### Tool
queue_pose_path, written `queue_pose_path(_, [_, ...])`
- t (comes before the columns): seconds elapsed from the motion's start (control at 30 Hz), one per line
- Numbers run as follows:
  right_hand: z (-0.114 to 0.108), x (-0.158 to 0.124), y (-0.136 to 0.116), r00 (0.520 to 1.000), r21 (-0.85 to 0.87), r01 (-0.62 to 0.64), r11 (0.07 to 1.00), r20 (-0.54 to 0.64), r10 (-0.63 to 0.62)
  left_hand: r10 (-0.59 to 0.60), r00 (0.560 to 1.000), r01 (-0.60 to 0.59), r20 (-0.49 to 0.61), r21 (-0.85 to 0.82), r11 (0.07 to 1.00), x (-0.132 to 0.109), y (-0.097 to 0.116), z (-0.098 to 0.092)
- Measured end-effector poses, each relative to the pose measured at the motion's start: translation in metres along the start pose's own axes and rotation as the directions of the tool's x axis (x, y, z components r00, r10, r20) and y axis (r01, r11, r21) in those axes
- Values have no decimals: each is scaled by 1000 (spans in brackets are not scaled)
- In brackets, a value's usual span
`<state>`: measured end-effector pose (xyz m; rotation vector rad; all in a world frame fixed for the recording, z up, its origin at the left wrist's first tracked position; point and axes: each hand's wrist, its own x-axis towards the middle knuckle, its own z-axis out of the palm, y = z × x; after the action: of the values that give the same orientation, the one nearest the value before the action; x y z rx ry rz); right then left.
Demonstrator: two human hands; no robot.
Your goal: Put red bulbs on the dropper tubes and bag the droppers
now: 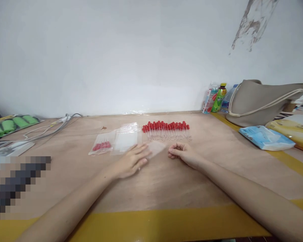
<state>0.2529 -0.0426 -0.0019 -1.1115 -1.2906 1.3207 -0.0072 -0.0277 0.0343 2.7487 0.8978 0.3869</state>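
Observation:
My left hand lies with its fingers stretched out and the thumb apart, its fingertips on a small clear plastic bag. Just right of that bag, my right hand is closed, thumb against curled fingers; whatever is between them, if anything, is hidden. Behind both hands is a row of droppers with red bulbs and thin clear tubes pointing toward me. Left of the row lie flat clear zip bags, partly overlapped by my left hand. Beside them a filled zip bag holds several red-bulbed droppers.
Cables and a green-filled pack lie at the left. At the back right stand bottles and a grey bag. A blue-and-white tissue pack lies in front of them. Yellow tape edges the table.

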Motion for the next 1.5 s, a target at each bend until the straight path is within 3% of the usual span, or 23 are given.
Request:
queue_pose_path(0.1, [-6,8,5,991,-168,67,984,-102,-84,64,995,-58,81,-77,995,-2,11,9])
queue_pose_path(0.17, [-12,16,5,965,-375,142,916,-151,-212,68,992,-58,107,-96,994,-2,11,13])
queue_pose_path(0.27, [-20,35,-1,897,-681,225,697,-135,-422,96,987,-82,129,-109,991,-1,9,14])
queue_pose_path(0.33, [-22,51,-8,859,-816,211,539,-107,-500,123,984,-108,131,-113,988,0,8,13])
queue_pose_path(0.5, [-10,95,-21,851,-949,41,312,-131,-509,172,983,-169,65,-47,985,-2,5,11])
queue_pose_path(0.67, [5,128,-18,839,-975,-16,222,-134,-528,136,990,-136,30,-16,991,-3,7,15])
queue_pose_path(0.83, [8,147,-13,844,-948,-80,309,-230,-485,120,993,-117,19,-125,985,-2,10,16])
queue_pose_path(1.07, [13,155,-22,772,-792,-101,602,-444,-455,136,991,-137,-18,-204,969,-2,10,14])
queue_pose_path(1.2, [10,151,-30,793,-587,20,809,-484,-371,125,992,-121,8,-197,973,-2,9,15])
queue_pose_path(1.27, [3,141,-33,794,-532,96,841,-468,-387,114,993,-112,-2,-225,968,-2,9,16])
queue_pose_path(1.4, [-20,97,-29,738,-394,307,867,-477,-478,114,993,-112,-8,-262,959,-1,9,16])
queue_pose_path(1.5, [-36,58,-20,784,-237,315,919,-480,-393,128,992,-123,8,-231,965,0,8,17])
